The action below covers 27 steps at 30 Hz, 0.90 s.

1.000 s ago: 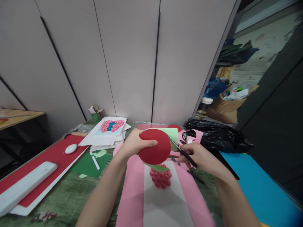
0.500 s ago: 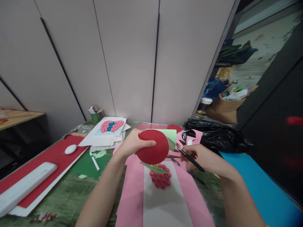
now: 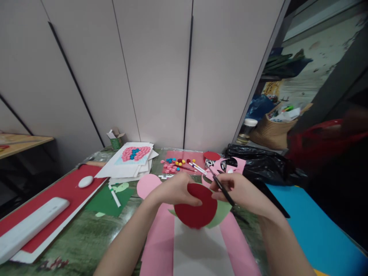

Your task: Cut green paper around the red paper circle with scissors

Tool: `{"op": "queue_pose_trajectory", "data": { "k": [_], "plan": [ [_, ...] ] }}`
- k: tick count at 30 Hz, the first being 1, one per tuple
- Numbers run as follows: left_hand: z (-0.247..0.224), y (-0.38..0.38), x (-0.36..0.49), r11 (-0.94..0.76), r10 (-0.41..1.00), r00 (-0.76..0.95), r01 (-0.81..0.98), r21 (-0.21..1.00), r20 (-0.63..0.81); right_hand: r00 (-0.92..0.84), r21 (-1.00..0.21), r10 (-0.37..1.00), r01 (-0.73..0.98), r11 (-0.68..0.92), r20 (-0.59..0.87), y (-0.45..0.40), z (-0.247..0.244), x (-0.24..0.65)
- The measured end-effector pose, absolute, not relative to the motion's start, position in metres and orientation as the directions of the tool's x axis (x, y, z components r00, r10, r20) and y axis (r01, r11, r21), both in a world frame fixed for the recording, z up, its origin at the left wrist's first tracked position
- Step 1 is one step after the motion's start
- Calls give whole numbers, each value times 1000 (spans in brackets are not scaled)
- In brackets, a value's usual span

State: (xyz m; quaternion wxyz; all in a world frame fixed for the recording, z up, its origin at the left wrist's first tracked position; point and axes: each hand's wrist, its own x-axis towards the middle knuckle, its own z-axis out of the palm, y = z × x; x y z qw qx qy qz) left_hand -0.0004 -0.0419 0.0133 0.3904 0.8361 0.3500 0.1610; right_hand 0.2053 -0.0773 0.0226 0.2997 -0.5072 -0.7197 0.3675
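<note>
A red paper circle point(image 3: 198, 212) is pinched in my left hand point(image 3: 179, 191), its thumb flat on the front. Light green paper point(image 3: 222, 212) sticks out behind the circle at the lower right. My right hand point(image 3: 231, 189) grips a slim black pen-like tool point(image 3: 222, 189), tip pointing up and away. Its exact kind is unclear. Fingertips of that hand touch the paper's right edge. Beneath lie a white sheet point(image 3: 198, 249) and pink paper point(image 3: 156, 241). The circle hides the white sheet's far end.
Small coloured paper rolls point(image 3: 171, 168) lie by the wall beside brushes. At left are a decorated sheet point(image 3: 135, 154), green paper point(image 3: 123, 205) with a marker point(image 3: 115, 196), and a white bar-shaped device point(image 3: 34, 230). Blue board point(image 3: 310, 230) and a black plastic bag point(image 3: 264, 170) lie right.
Both hands have come lower and nearer with the papers. The light green paper now shows at the circle's lower right, and the small rolls behind are uncovered. A blurred red shape has entered at right.
</note>
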Motion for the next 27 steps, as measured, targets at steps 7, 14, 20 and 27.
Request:
{"op": "queue_pose_trajectory", "data": {
  "k": [7,14,20,27],
  "plan": [
    [11,-41,1,-493,708,706,479,726,15,-323,-824,945,519,229,59,-77,15,204],
    [16,-37,0,-327,877,457,348,879,145,-88,-874,977,438,212,193,-73,16,206],
    [21,-41,2,-171,938,326,143,975,117,89,-927,958,290,236,272,-74,18,201],
    [18,-43,2,-143,944,315,117,983,100,106,-943,958,235,237,267,-70,15,202]
  ]
}}
